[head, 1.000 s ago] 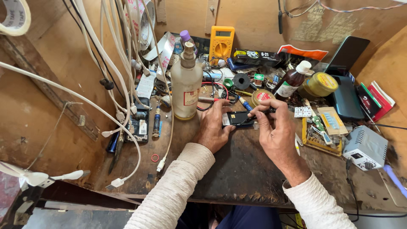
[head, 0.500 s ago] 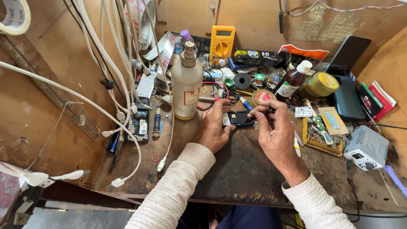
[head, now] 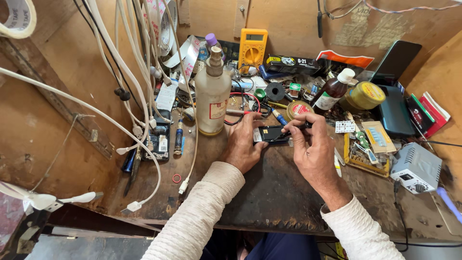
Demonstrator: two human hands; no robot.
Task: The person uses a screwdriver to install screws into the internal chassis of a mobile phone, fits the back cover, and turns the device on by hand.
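A small black phone (head: 270,134) lies flat on the dark worn bench, just in front of a tall white plastic bottle (head: 212,97). My left hand (head: 243,143) rests on the bench and pins the phone's left end with its fingers. My right hand (head: 312,150) is closed on a thin black tool (head: 294,127) whose tip points left onto the phone. Both arms wear white ribbed sleeves.
A yellow multimeter (head: 252,47) leans on the back wall. A brown bottle (head: 331,91), a yellow-lidded jar (head: 364,96), small tins, a dark tablet (head: 395,114) and red boxes crowd the back right. A grey power unit (head: 416,168) sits right. White cables (head: 139,96) hang left.
The two hands have barely shifted; the right hand's tool tip stays on the phone.
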